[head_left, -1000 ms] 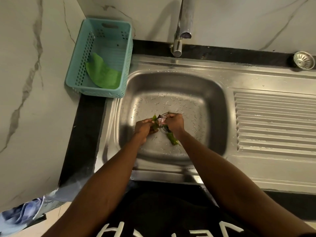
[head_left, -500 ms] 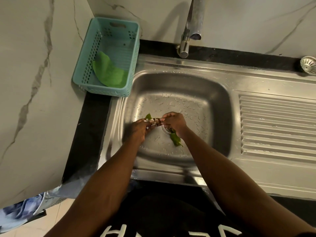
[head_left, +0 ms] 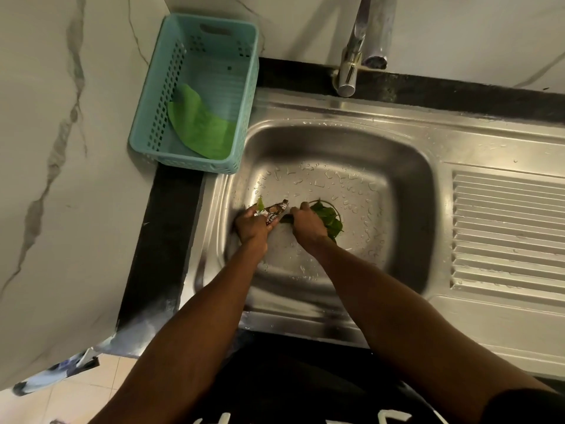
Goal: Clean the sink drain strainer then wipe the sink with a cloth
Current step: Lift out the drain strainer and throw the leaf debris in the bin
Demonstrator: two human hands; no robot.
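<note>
- Down in the sink bowl point(head_left: 397, 191), both hands are close together, almost touching.
- The left hand point(head_left: 253, 226) has its fingers curled round a brown snack wrapper point(head_left: 275, 211) and a little green leaf bit point(head_left: 260, 204).
- The right hand point(head_left: 307, 223) is curled too, with its fingertips on the end of the wrapper. It rests on a pile of wet green leaves point(head_left: 328, 220).
- The leaves lie over the drain hole in the middle of the bowl. A thin round metal rim, the drain strainer point(head_left: 334, 209), shows around them. Most of it is hidden under the leaves and the hand.
- Water drops sit all over the shiny steel bowl floor.
- To the right of the bowl is a ribbed draining board point(head_left: 507, 231), part of the same steel sink.
- A silver tap point(head_left: 363, 41) stands behind the bowl, up against the wall.
- A blue-green plastic basket point(head_left: 159, 123) sits on the black counter point(head_left: 165, 240) at the back left corner, just beside the sink. A green cloth point(head_left: 198, 127) lies inside it.
- White marble with grey lines covers the left wall point(head_left: 61, 148) and the back wall.
- The person wears a black top with white letters at the bottom of the view.
</note>
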